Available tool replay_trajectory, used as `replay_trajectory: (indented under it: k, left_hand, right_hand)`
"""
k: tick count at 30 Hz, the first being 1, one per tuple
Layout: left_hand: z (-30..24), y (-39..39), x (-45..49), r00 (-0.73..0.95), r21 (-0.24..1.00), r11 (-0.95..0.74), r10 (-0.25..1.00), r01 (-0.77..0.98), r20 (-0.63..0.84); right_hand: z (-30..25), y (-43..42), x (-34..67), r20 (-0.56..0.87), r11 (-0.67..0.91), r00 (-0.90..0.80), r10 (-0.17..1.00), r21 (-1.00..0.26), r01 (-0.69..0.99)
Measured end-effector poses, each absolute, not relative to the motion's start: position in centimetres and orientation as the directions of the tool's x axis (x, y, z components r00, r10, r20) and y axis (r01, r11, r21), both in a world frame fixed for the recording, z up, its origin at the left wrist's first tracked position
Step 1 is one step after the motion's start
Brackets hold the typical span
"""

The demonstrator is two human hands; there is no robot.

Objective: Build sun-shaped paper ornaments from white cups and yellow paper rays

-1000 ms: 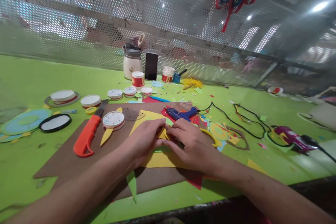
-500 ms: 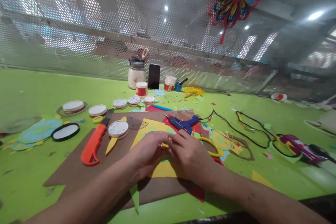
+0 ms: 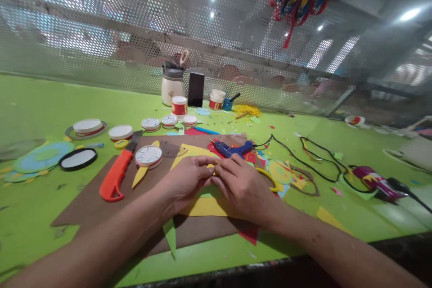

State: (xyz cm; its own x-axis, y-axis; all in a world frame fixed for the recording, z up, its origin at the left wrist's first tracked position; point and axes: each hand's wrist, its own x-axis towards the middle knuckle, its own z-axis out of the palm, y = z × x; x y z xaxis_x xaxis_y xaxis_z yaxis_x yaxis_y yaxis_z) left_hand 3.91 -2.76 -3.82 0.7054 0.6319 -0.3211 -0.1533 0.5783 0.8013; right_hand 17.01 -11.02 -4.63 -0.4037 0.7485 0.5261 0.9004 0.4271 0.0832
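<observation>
My left hand (image 3: 189,180) and my right hand (image 3: 241,184) meet above a yellow sheet (image 3: 205,208) lying on brown board (image 3: 199,229). Between their pinched fingertips is a small yellow piece (image 3: 212,167), mostly hidden; its material is hard to make out. Just beyond the right hand lies a blue glue gun (image 3: 232,149) on red scraps. A yellow scissor handle (image 3: 272,181) pokes out to the right of that hand. Left of my hands lie an orange-handled knife (image 3: 116,177) and a round white lid (image 3: 148,155) resting on a pointed yellow strip (image 3: 139,176).
Farther back on the green table stand a jar (image 3: 173,87), a phone (image 3: 196,90) and red-and-white tubs (image 3: 179,107). Several white lids (image 3: 88,126) lie at left. A black cord (image 3: 310,167) trails across the right side near a purple device (image 3: 380,182). Paper scraps are scattered about.
The view has shifted, so the table sits slightly higher. My left fingers have straightened from a curled pose, and both hands' fingertips stay together around the yellow piece.
</observation>
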Motion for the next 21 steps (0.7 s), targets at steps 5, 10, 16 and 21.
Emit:
replay_trajectory:
  k: [5, 10, 16, 21]
  left_hand:
    - [-3.8, -2.6, 3.8, 0.683, 0.811, 0.558, 0.662, -0.177, -0.307]
    - [-3.4, -2.3, 3.4, 0.695, 0.853, 0.502, 0.665, -0.146, -0.273]
    - [-3.3, -2.2, 3.4, 0.689, 0.888, 0.451, 0.673, -0.094, -0.269]
    - [-3.4, -2.5, 3.3, 0.788, 0.908, 0.417, 0.571, -0.038, -0.229]
  right_hand:
    - [-4.5, -11.2, 17.6, 0.61, 0.462, -0.292, 0.737, -0.138, 0.876]
    - [-4.8, -11.3, 18.8, 0.659, 0.435, -0.068, 0.749, -0.411, 0.801]
    - [-5.5, -10.9, 19.2, 0.587, 0.374, 0.032, 0.809, -0.555, 0.743]
    - [-5.3, -10.8, 19.1, 0.522, 0.348, 0.043, 0.852, -0.626, 0.698]
